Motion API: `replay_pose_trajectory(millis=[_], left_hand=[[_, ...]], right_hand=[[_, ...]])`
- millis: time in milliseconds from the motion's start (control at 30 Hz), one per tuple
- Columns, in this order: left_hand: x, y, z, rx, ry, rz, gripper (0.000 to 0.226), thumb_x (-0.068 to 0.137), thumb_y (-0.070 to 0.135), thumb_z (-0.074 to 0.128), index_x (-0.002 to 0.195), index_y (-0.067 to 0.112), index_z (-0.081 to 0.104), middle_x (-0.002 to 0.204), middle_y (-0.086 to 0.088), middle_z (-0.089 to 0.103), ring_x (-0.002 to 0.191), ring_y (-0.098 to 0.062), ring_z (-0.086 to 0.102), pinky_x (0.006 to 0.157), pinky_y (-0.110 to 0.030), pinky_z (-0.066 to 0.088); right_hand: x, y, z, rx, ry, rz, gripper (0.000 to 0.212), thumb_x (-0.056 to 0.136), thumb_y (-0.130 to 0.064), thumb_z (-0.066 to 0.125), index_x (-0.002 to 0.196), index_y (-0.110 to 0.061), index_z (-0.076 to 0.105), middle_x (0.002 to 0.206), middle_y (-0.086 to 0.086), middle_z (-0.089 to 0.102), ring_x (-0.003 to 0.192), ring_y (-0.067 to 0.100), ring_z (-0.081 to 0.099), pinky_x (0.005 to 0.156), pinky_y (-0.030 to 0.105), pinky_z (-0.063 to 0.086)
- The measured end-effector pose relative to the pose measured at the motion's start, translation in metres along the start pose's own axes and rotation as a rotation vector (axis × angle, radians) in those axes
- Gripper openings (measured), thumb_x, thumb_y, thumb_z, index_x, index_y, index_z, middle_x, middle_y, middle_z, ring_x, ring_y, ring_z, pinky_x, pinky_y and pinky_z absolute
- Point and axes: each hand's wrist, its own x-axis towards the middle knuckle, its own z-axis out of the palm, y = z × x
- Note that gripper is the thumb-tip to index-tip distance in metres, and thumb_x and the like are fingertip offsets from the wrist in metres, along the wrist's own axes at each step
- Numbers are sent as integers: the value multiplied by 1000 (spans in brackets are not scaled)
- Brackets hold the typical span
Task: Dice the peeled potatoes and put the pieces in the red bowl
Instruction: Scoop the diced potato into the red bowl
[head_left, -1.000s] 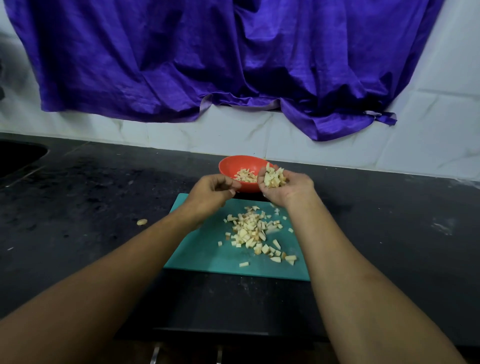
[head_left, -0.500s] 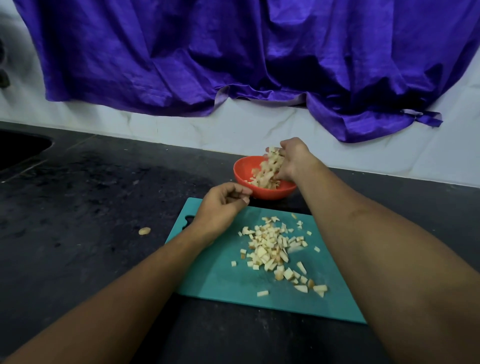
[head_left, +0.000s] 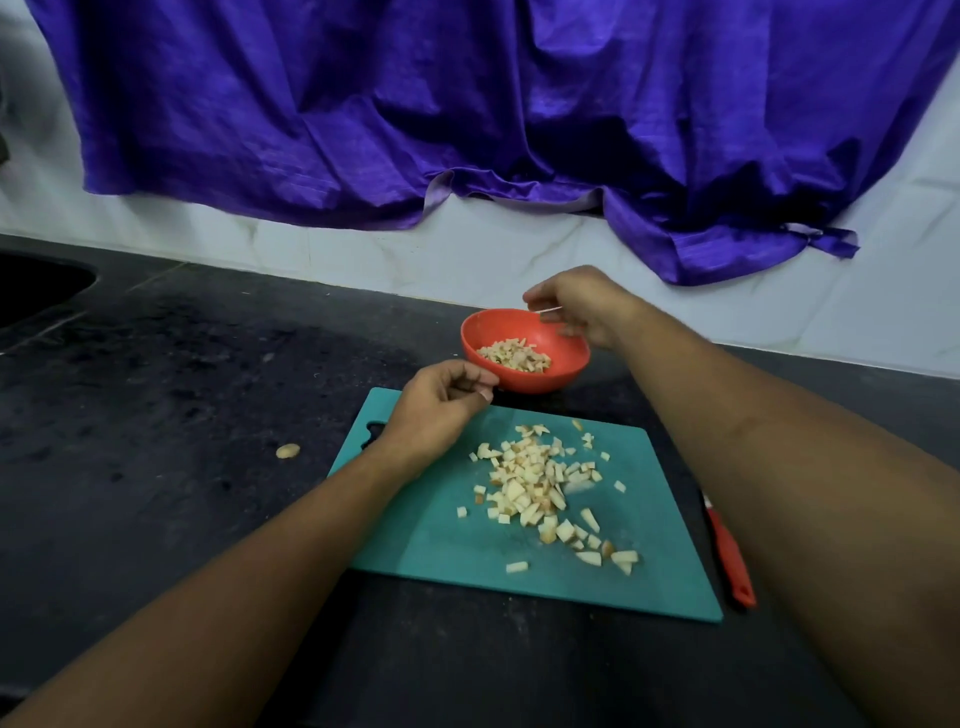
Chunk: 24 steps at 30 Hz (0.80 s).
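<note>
The red bowl (head_left: 540, 383) sits on the dark table (head_left: 156, 389) just past the far edge of the teal cutting board (head_left: 426, 530). It is a small, round bowl, partly filled with pale diced potato (head_left: 514, 356). The left hand (head_left: 436, 415) hovers over the board's far left corner, thumb at the bowl's near rim and fingers curled in; I cannot tell whether they hold anything. The right hand (head_left: 587, 306) hangs beyond the board, over the bowl's far rim, fingers loose, apart and blurred. A heap of potato cubes (head_left: 535, 483), some browned at the edges, lies mid-board. A red-handled knife (head_left: 730, 556) lies off the board's right edge.
</note>
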Motion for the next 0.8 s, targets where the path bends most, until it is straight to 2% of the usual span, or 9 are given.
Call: replay_pose_trajectory(millis=[67, 167, 300, 400, 467, 533, 567, 700, 800], left_hand=[[-2, 5, -1, 5, -37, -21, 19, 94, 3, 69, 105, 18, 75, 101, -3, 75, 99, -18, 69, 98, -36, 56], [-12, 17, -5, 60, -146, -60, 22, 94, 1, 69, 111, 14, 72, 110, -6, 73, 104, -17, 69, 98, -32, 55], [-30, 37, -8, 117, -181, -94, 22, 95, 5, 69, 115, 14, 71, 115, -7, 71, 112, -23, 67, 94, -29, 56], [-45, 58, -10, 298, -188, -111, 24, 92, 22, 77, 115, 21, 70, 114, -2, 68, 108, -23, 67, 97, -38, 56], [-52, 71, -13, 499, -252, -176, 54, 81, 44, 85, 126, 21, 65, 117, 1, 64, 106, -19, 64, 94, -39, 55], [-58, 84, -13, 695, -370, -276, 86, 69, 56, 89, 138, 17, 55, 127, -3, 59, 105, -20, 63, 85, -39, 59], [-61, 90, -11, 775, -441, -333, 94, 67, 56, 91, 142, 16, 52, 130, -6, 58, 100, -20, 65, 83, -39, 61], [-73, 105, 8, 955, -598, -471, 104, 67, 46, 93, 150, 18, 38, 144, -10, 49, 90, -21, 70, 77, -32, 63], [-76, 107, 21, 1072, -614, -439, 92, 68, 47, 93, 139, 19, 42, 133, -8, 52, 78, -19, 72, 62, -27, 60]], right_hand=[[-15, -2, -15, 109, -78, 32, 23, 102, -12, 55, 119, -5, 68, 119, 13, 70, 111, 30, 69, 96, 45, 58], [-57, 8, -35, 55, -214, 60, 23, 102, -12, 58, 122, -4, 66, 116, 15, 72, 103, 29, 73, 85, 43, 63], [-112, 42, -49, -102, -371, 144, 27, 98, -9, 64, 125, -4, 63, 111, 16, 70, 89, 27, 73, 70, 37, 62], [-147, 67, -55, -272, -441, 180, 36, 92, -16, 75, 126, -9, 63, 114, 14, 68, 86, 26, 71, 64, 35, 61], [-166, 78, -57, -369, -471, 213, 53, 85, -20, 83, 131, -13, 59, 117, 12, 69, 82, 25, 70, 61, 34, 60], [-184, 82, -53, -440, -477, 257, 62, 81, -16, 87, 133, -17, 55, 115, 13, 69, 77, 22, 70, 57, 32, 60], [-190, 85, -48, -463, -462, 268, 63, 80, -13, 88, 133, -18, 53, 110, 13, 69, 73, 20, 69, 56, 32, 60], [-197, 88, -25, -473, -326, 235, 56, 82, 5, 80, 126, -15, 52, 88, 11, 65, 60, 15, 63, 54, 32, 60], [-196, 83, -6, -429, -247, 201, 40, 87, 11, 71, 120, -6, 58, 88, 17, 66, 64, 20, 64, 58, 35, 61]])
